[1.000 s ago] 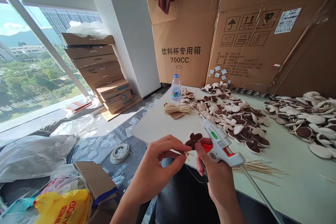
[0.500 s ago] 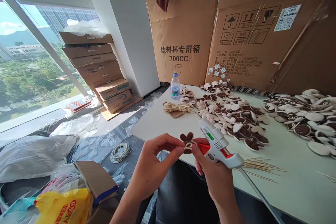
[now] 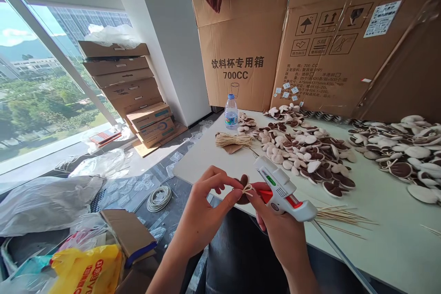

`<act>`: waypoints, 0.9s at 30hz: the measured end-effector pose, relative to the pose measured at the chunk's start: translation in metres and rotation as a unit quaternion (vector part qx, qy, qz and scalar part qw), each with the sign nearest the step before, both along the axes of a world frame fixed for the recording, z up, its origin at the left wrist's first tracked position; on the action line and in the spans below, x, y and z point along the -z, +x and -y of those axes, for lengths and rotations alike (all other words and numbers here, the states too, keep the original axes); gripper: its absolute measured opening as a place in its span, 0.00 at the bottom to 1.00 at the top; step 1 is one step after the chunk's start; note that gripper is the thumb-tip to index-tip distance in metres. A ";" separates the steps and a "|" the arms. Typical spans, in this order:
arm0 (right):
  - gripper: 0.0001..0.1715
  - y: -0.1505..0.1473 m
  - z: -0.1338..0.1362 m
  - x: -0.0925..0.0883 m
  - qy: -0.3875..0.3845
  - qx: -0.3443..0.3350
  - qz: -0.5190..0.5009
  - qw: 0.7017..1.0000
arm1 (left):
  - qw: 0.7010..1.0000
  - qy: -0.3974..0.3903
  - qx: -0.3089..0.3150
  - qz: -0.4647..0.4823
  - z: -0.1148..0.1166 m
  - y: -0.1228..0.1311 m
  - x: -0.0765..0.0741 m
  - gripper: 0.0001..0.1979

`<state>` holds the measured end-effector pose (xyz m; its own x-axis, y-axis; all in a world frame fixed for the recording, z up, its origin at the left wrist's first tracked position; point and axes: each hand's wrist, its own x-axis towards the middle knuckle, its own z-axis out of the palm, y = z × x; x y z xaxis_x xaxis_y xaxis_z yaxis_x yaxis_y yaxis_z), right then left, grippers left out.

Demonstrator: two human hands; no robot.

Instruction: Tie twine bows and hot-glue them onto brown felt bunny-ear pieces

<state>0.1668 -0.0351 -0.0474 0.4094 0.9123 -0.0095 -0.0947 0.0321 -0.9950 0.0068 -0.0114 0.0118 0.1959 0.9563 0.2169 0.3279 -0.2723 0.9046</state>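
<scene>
Pinching the bowed brown flower [image 3: 244, 180] by the counter's [image 3: 396, 239] near edge, I use left hand [image 3: 204, 206] and right hand [image 3: 278, 229]. The right clasps the glue gun [image 3: 283, 190].

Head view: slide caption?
Left hand and right hand hold a bow at a brown piece, glue gun in the right.

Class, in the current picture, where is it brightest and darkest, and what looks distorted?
Head view: brightest at the window, with glaring white along the sill; head view: very dark on the person's dark-clothed legs; head view: the pillar and stacked boxes lean, probably wide-angle distortion.
</scene>
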 end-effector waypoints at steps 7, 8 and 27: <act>0.29 -0.003 0.002 -0.006 -0.024 -0.022 0.000 0.999 | 1.000 0.013 -0.017 -0.018 0.001 0.000 0.002 0.06; 0.29 -0.003 0.002 -0.007 -0.031 -0.024 0.003 0.999 | 1.000 0.015 -0.018 -0.019 0.001 0.000 0.003 0.06; 0.24 0.001 0.003 0.004 -0.040 -0.042 0.017 0.998 | 0.995 0.052 -0.043 -0.071 0.003 0.003 0.002 0.06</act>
<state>0.1674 -0.0376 -0.0513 0.3337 0.9399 -0.0719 -0.0606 -0.0547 -0.9967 0.0095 -0.0141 0.0100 0.1496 0.9445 0.2924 0.4761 -0.3280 0.8159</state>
